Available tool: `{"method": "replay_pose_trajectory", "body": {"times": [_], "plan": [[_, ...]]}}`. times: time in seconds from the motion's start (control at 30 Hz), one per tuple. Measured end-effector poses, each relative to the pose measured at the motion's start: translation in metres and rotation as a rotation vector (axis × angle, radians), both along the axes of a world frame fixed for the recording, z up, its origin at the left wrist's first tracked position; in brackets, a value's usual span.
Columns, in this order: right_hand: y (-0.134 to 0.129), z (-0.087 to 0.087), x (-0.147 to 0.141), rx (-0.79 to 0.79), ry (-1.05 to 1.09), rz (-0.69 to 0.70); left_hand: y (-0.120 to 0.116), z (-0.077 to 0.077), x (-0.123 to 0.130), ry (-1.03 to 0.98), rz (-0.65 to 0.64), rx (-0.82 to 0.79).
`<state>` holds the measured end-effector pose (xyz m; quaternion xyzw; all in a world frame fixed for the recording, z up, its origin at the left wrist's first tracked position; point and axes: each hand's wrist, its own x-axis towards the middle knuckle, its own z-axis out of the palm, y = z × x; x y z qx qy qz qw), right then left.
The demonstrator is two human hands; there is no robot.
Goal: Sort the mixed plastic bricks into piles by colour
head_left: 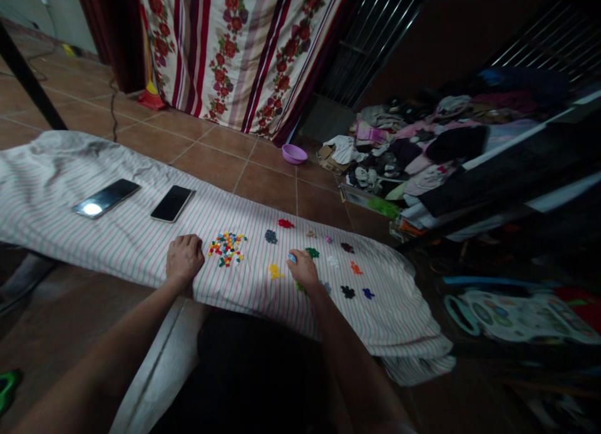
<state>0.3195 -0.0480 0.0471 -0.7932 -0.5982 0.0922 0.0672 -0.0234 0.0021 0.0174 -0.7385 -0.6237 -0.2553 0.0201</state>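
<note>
My left hand (184,258) rests on the striped cloth (253,290) with its fingers curled together; anything under them is hidden. Right beside it lies a mixed pile of small coloured pieces (227,249), too small to name. My right hand (304,270) is closed in a pinch on something small and light blue (292,257). Around it are single-colour clusters: yellow pieces (275,271), dark green pieces (312,252), white pieces (333,261), grey pieces (271,236), red pieces (285,223), black pieces (347,292) and orange pieces (355,268). My right wrist partly covers light green pieces (300,287).
Two phones, a glossy one (107,198) and a dark-screened one (173,203), lie on the cloth's left part. Beyond the far edge, a purple basin (294,154) stands on the tiled floor. Heaped clothes (422,139) are at right. A floral curtain (235,52) hangs behind.
</note>
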Motion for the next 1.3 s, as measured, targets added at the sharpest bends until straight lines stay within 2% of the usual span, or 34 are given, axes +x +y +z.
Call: {"method": "replay_pose_trajectory", "body": {"times": [0.17, 0.33, 0.77, 0.97, 1.3], "plan": [[0.002, 0.006, -0.005, 0.031, -0.018, 0.000, 0.000, -0.001, 0.000, 0.013, 0.000, 0.009], [0.009, 0.007, -0.022, 0.103, 0.039, 0.094, 0.002, -0.004, -0.001, 0.017, -0.003, 0.021], [0.044, -0.006, -0.107, 0.093, 0.259, 0.440, 0.002, -0.003, -0.001, 0.002, -0.012, -0.001], [0.053, -0.009, -0.129, 0.036, 0.208, 0.406, 0.001, -0.001, 0.000, 0.000, -0.001, -0.015], [0.063, -0.002, -0.144, 0.046, 0.183, 0.354, 0.001, 0.001, 0.001, -0.017, -0.005, -0.016]]}}
